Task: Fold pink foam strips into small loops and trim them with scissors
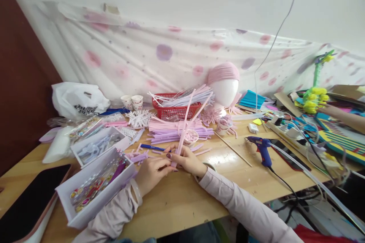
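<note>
Two pale pink pipe cleaners (186, 123) rise in a narrow V from between my hands. My right hand (188, 160) is closed around their lower part, thumb in front. At their bottom end, the fingertips of my left hand (152, 172) pinch together, close against my right fingers; the exact grip is partly hidden. Just beyond lie a blue pen (152, 147) and short lilac pipe cleaner pieces (138, 157). A paper cup (190, 141) of small pink pieces stands behind the stems, beside a pile of pink and purple pipe cleaners (162, 131).
White boxes of beads and trinkets (67, 207) stand at left near a large phone (31, 205). At right lie a blue glue gun (262, 150) with a cord, a wooden stick (234, 149) and a power strip (293, 136). Behind are a red basket (168, 112) and a white head form (226, 91). Another person's arm (346, 117) reaches in.
</note>
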A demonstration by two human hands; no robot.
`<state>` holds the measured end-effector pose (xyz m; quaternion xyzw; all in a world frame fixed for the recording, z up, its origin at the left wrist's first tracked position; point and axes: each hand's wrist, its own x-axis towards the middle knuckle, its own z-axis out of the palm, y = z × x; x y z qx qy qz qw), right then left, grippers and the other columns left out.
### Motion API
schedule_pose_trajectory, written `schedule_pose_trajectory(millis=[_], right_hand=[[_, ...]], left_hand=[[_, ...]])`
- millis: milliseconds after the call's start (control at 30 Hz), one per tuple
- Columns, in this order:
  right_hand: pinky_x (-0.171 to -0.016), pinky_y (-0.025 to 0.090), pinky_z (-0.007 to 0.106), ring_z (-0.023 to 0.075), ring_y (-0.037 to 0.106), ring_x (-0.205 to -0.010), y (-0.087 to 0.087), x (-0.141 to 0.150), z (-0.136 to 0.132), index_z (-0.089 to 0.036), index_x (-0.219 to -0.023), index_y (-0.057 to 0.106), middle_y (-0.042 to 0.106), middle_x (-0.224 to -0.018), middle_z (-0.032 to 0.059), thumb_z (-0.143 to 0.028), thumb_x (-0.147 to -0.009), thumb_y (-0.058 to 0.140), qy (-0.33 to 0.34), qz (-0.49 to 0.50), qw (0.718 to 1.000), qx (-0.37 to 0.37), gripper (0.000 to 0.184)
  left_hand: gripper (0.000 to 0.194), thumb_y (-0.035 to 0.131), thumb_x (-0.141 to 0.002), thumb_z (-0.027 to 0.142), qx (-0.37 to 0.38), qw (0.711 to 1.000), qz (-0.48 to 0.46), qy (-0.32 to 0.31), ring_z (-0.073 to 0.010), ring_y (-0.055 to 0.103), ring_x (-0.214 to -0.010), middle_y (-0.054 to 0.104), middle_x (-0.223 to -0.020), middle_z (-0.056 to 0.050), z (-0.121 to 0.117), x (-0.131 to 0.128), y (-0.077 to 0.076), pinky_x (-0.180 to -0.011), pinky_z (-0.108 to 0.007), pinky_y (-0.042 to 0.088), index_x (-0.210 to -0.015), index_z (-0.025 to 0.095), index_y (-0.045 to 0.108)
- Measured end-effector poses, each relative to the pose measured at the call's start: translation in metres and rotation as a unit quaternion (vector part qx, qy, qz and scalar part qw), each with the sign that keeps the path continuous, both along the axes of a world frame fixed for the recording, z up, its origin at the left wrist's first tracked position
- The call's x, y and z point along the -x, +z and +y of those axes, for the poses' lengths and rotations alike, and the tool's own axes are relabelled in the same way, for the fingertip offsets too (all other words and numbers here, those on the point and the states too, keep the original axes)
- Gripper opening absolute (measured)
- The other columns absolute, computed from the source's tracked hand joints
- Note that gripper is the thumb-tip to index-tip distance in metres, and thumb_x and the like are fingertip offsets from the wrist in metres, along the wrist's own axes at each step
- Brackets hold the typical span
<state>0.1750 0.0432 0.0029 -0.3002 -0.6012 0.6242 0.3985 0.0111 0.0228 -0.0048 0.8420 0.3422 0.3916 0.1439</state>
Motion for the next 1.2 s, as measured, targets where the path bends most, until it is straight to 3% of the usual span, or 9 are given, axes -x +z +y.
schedule_pose_trajectory(millis=[167, 267, 400, 500, 567, 733, 867, 1033, 1200], right_hand=[[-0.045, 0.029, 0.018, 0.0052, 0.041, -0.047, -0.001, 0.0, 0.001, -0.014, -0.091, 0.055, 0.049, -0.057, -0.0052, -0.04, -0.074, 0.066, 0.007, -0.011, 1.0, -0.015, 0.033], [-0.046, 0.032, 0.018, 0.0056, 0.043, -0.048, -0.002, 0.0, 0.0, -0.014, -0.093, 0.054, 0.051, -0.058, -0.0048, -0.041, -0.074, 0.066, 0.007, -0.014, 1.0, -0.01, 0.036], [-0.044, 0.034, 0.018, 0.006, 0.044, -0.046, 0.001, -0.002, 0.0, -0.014, -0.095, 0.052, 0.052, -0.059, -0.0044, -0.042, -0.074, 0.065, -0.015, -0.023, 0.999, -0.02, 0.038], [-0.042, 0.031, 0.017, 0.0049, 0.04, -0.044, 0.004, -0.003, 0.001, -0.014, -0.095, 0.053, 0.049, -0.056, -0.0061, -0.041, -0.073, 0.066, -0.023, -0.031, 0.999, -0.023, 0.037], [-0.042, 0.03, 0.016, 0.0047, 0.04, -0.044, 0.004, -0.004, 0.002, -0.014, -0.095, 0.052, 0.049, -0.056, -0.0061, -0.041, -0.073, 0.067, -0.021, -0.032, 0.999, -0.019, 0.038], [-0.044, 0.032, 0.018, 0.0058, 0.043, -0.047, 0.003, -0.003, 0.001, -0.014, -0.096, 0.053, 0.051, -0.06, -0.0046, -0.042, -0.073, 0.066, -0.016, -0.04, 0.999, -0.016, 0.038], [-0.046, 0.032, 0.018, 0.006, 0.041, -0.049, 0.001, -0.003, 0.001, -0.013, -0.094, 0.053, 0.05, -0.061, -0.0041, -0.041, -0.076, 0.063, -0.014, -0.05, 0.998, -0.041, 0.034], [-0.046, 0.029, 0.018, 0.0057, 0.037, -0.05, -0.005, -0.003, 0.003, -0.014, -0.068, 0.05, 0.043, -0.055, -0.0049, -0.044, -0.081, 0.056, -0.059, -0.129, 0.984, -0.107, 0.034], [-0.043, 0.03, 0.019, 0.0062, 0.039, -0.047, -0.007, -0.005, 0.003, -0.012, -0.056, 0.051, 0.046, -0.049, -0.0031, -0.048, -0.082, 0.053, 0.014, -0.131, 0.987, -0.094, 0.044]], left_hand=[[0.024, 0.059, -0.08, 0.028, 0.043, 0.999, 0.002, -0.004, -0.0104, 0.053, -0.05, 0.061, -0.053, 0.001, 0.0, 0.0, 0.0, -0.053, -0.022, 0.039, -0.06, 0.017, 0.064], [0.016, 0.063, -0.075, 0.026, 0.164, 0.986, -0.031, 0.0, -0.0114, 0.055, -0.05, 0.063, -0.056, -0.001, 0.0, -0.002, -0.002, -0.051, -0.022, 0.041, -0.063, 0.016, 0.065], [0.025, 0.064, -0.072, 0.036, 0.411, 0.895, -0.157, -0.075, -0.0149, 0.062, -0.054, 0.07, -0.068, -0.007, 0.0, -0.006, 0.001, -0.055, -0.026, 0.049, -0.074, 0.011, 0.065], [0.037, 0.067, -0.069, 0.044, 0.5, 0.826, -0.222, -0.135, -0.0179, 0.066, -0.061, 0.072, -0.077, -0.011, 0.001, -0.007, 0.004, -0.061, -0.031, 0.052, -0.081, 0.009, 0.066], [0.039, 0.071, -0.065, 0.043, 0.517, 0.809, -0.239, -0.145, -0.0181, 0.066, -0.062, 0.072, -0.077, -0.011, 0.002, -0.007, 0.004, -0.063, -0.032, 0.053, -0.082, 0.009, 0.066], [0.035, 0.074, -0.062, 0.041, 0.513, 0.816, -0.243, -0.112, -0.0167, 0.065, -0.056, 0.071, -0.069, -0.009, 0.004, -0.009, -0.003, -0.06, -0.031, 0.053, -0.074, 0.009, 0.066], [0.034, 0.074, -0.061, 0.04, 0.534, 0.802, -0.244, -0.113, -0.0169, 0.065, -0.054, 0.071, -0.065, -0.008, 0.003, -0.008, -0.001, -0.058, -0.031, 0.053, -0.072, 0.009, 0.065], [0.031, 0.075, -0.062, 0.037, 0.549, 0.792, -0.245, -0.102, -0.0171, 0.065, -0.053, 0.07, -0.061, -0.008, 0.002, -0.006, 0.002, -0.058, -0.031, 0.053, -0.07, 0.009, 0.064], [0.031, 0.075, -0.061, 0.037, 0.541, 0.801, -0.232, -0.106, -0.0174, 0.065, -0.054, 0.07, -0.062, -0.008, 0.002, -0.007, 0.001, -0.059, -0.032, 0.054, -0.07, 0.009, 0.065]])
